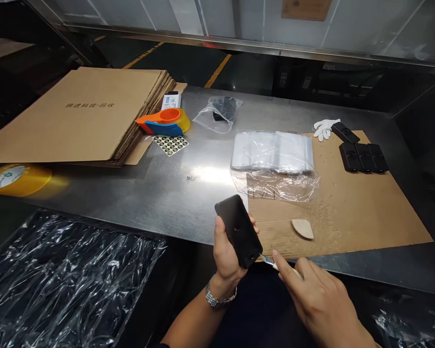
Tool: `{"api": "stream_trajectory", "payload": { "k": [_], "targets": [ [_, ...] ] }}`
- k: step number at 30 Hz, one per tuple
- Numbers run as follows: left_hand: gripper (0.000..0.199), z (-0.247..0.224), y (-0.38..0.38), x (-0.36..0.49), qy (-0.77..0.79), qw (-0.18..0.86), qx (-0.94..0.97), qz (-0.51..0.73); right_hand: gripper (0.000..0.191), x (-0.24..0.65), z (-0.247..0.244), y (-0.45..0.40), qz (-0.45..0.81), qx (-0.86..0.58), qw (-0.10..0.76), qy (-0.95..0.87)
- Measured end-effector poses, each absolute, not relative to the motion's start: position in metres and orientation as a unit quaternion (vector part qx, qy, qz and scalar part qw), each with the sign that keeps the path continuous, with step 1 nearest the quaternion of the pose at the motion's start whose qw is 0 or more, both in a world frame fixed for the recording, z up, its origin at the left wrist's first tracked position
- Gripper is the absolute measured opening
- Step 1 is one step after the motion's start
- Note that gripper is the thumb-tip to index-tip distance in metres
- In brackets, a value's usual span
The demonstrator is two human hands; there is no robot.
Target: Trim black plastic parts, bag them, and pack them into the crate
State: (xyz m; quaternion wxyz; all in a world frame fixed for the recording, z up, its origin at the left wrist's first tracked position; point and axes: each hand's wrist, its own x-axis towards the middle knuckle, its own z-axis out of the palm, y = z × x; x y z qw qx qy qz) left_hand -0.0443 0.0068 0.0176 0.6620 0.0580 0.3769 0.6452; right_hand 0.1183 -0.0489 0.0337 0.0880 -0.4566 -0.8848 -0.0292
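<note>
My left hand point(225, 253) is wrapped round a black rectangular case point(238, 231), holding it tilted over the table's front edge. A small knife point(268, 261) with a pale handle is gripped in my right hand point(317, 295), the forefinger stretched along it. Its blade tip meets the lower right corner of the case. Just beyond lies a brown cardboard sheet point(362, 212) with a fan-shaped tan piece point(302, 228) on it. Several black cases point(364, 157) sit at the sheet's far right, beside a white glove point(326, 129).
Clear plastic bags point(271, 152) lie mid-table. Stacked cardboard point(72, 116) fills the left, near an orange tape dispenser point(166, 121), round stickers point(171, 144) and a bagged black item point(224, 108). A yellow tape roll point(18, 180) is at the left edge, above black plastic sheeting point(68, 280).
</note>
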Motion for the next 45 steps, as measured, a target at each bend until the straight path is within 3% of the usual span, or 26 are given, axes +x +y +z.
{"api": "stream_trajectory", "payload": {
  "k": [11,30,38,45],
  "targets": [
    [0.051,0.018,0.009,-0.049,0.415,0.687,0.033,0.596,0.035,0.123,0.035,-0.04,0.049,-0.442,0.139,-0.885],
    [0.052,0.015,0.004,-0.045,0.444,0.636,0.096,0.623,0.036,0.122,0.026,-0.049,0.021,-0.453,0.088,-0.887],
    [0.053,0.022,0.009,-0.048,0.458,0.677,0.06,0.572,0.033,0.124,0.032,-0.04,0.074,-0.436,0.136,-0.887],
    [0.054,0.022,0.01,-0.047,0.471,0.694,0.072,0.54,0.029,0.124,0.031,-0.039,0.138,-0.441,0.086,-0.882]
  ]
}}
